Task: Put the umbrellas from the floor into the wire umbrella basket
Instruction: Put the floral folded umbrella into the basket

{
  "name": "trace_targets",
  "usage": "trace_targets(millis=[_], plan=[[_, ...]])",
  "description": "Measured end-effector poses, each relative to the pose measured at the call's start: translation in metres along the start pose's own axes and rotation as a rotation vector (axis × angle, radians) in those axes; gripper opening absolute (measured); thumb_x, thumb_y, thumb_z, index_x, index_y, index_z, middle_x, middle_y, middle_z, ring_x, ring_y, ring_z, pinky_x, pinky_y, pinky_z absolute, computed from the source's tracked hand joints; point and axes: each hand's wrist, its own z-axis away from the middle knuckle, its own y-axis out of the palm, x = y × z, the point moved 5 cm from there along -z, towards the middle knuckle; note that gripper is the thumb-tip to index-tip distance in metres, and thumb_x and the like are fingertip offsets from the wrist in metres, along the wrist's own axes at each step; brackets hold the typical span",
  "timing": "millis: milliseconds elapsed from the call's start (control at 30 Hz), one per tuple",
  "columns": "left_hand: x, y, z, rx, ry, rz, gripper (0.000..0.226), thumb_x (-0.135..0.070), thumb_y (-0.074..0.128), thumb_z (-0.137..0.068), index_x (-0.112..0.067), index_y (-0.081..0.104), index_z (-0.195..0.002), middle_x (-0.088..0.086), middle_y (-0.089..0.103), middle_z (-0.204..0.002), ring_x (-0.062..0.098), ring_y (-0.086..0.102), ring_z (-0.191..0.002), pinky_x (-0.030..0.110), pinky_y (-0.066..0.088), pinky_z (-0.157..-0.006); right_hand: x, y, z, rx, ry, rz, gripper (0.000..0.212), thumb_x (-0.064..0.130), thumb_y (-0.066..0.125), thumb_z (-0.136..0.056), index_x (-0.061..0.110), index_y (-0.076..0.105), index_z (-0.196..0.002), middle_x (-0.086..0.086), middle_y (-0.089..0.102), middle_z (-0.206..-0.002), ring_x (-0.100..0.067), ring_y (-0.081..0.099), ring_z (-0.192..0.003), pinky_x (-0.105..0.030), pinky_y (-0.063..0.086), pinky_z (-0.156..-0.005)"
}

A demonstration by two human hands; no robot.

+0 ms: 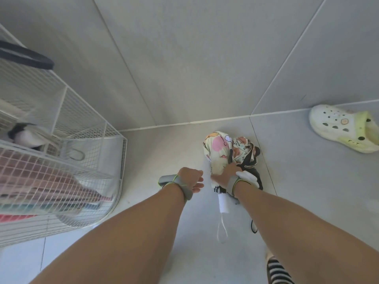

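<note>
1. On the grey tiled floor (297, 181) near the wall lie two folded umbrellas side by side, a pale patterned umbrella (217, 152) and a darker umbrella (249, 156) touching it on its right.
2. Much of both is hidden: the right hand (227, 174) and its forearm cover their middles, so where one ends and the other begins is hard to make out.
3. Their long axes run roughly from the wall toward the person, canopies bunched at the wall end.
4. A white handle (223, 202) with a thin loop points toward the person; a black loop (253, 227) shows just past the right forearm.
5. That hand presses down on the patterned fabric with fingers curled around it; whether the grip is fully closed I cannot tell.
6. Hovering just left of the umbrellas, the left hand (191, 178) is loosely curled, holding nothing.
7. At the left stands the white wire basket (92, 128), cut off by the frame edge, with blurred contents inside.
8. A pale clog (342, 128) lies well apart to the right.
</note>
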Motion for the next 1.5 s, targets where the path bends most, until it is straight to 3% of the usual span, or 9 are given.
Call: trace_targets(millis=[133,367,567,733,900,1000,1233,1333,1500], plan=[[-0.015,-0.013,0.027,-0.005,0.045,-0.031,0.011,-0.015,0.052,-0.096,-0.005,0.057,-0.094,0.011,0.058,-0.099,0.021,0.057,-0.070,0.028,0.046,-0.064,0.020,-0.018,0.011,0.133,-0.061,-0.323,0.070,0.060,0.054,-0.077,0.004,0.055,-0.120,-0.006,0.060,-0.087,-0.024,0.058,-0.078,-0.026,0.045,-0.069],[-0.041,-0.050,0.105,-0.030,0.128,0.052,0.020,-0.025,0.054,-0.095,-0.006,0.060,-0.096,0.012,0.060,-0.096,0.021,0.058,-0.068,0.028,0.047,-0.063,0.063,-0.069,0.086,0.301,-0.297,-0.606,0.034,0.046,0.058,-0.075,0.015,0.061,-0.091,-0.011,0.065,-0.100,-0.031,0.063,-0.096,-0.043,0.053,-0.087],[-0.052,-0.082,0.175,0.055,0.152,0.244,0.038,-0.049,0.048,-0.094,-0.013,0.061,-0.097,0.007,0.067,-0.098,0.026,0.063,-0.085,0.032,0.050,-0.079,0.102,-0.122,0.171,0.353,-0.509,-0.752,0.045,0.050,0.061,-0.064,0.021,0.064,-0.099,-0.016,0.069,-0.105,-0.040,0.067,-0.101,-0.059,0.053,-0.087],[-0.060,-0.104,0.207,0.162,0.138,0.493,0.046,-0.050,0.067,-0.081,-0.012,0.065,-0.108,0.005,0.068,-0.104,0.022,0.065,-0.095,0.038,0.045,-0.103,0.117,-0.141,0.217,0.279,-0.628,-0.711,0.049,0.043,0.068,-0.064,0.023,0.060,-0.108,-0.001,0.069,-0.092,-0.025,0.068,-0.082,-0.038,0.058,-0.077],[-0.062,-0.116,0.209,0.153,0.083,0.619,0.026,-0.031,0.073,-0.080,-0.014,0.064,-0.097,0.004,0.066,-0.092,0.019,0.062,-0.086,0.034,0.048,-0.091,0.134,-0.148,0.243,0.138,-0.824,-0.564,0.044,0.031,0.074,-0.078,0.026,0.058,-0.119,0.005,0.066,-0.096,-0.012,0.061,-0.079,-0.022,0.049,-0.070],[-0.065,-0.130,0.208,0.182,0.038,0.790,0.031,-0.027,0.071,-0.081,-0.008,0.062,-0.104,0.009,0.066,-0.101,0.023,0.064,-0.092,0.037,0.051,-0.094,0.136,-0.150,0.250,0.084,-0.844,-0.492,0.063,0.037,0.078,-0.073,0.029,0.052,-0.130,0.006,0.063,-0.111,-0.015,0.062,-0.099,-0.030,0.050,-0.091],[-0.084,-0.174,0.210,0.200,0.143,0.826,0.048,-0.032,0.074,-0.078,-0.010,0.059,-0.118,0.011,0.062,-0.120,0.025,0.061,-0.111,0.042,0.051,-0.090,0.148,-0.148,0.254,0.218,-0.791,-0.570,0.031,0.040,0.064,-0.086,0.024,0.053,-0.109,-0.002,0.066,-0.073,-0.011,0.049,-0.043,-0.019,0.036,-0.041],[-0.089,-0.191,0.208,0.158,0.259,0.775,0.035,-0.038,0.069,-0.082,-0.014,0.063,-0.107,0.006,0.065,-0.104,0.022,0.064,-0.095,0.039,0.050,-0.086,0.173,-0.154,0.253,0.033,-0.846,-0.544,0.017,0.039,0.058,-0.090,0.021,0.056,-0.094,0.002,0.057,-0.061,-0.009,0.041,-0.044,-0.019,0.034,-0.045],[-0.077,-0.213,0.200,0.106,0.284,0.822,0.023,-0.044,0.054,-0.093,-0.023,0.059,-0.100,-0.002,0.064,-0.118,0.024,0.058,-0.119,0.040,0.040,-0.103,0.235,-0.160,0.251,-0.017,-0.900,-0.390,0.009,0.041,0.054,-0.092,0.033,0.057,-0.091,0.006,0.060,-0.063,-0.011,0.054,-0.057,-0.023,0.041,-0.056]])
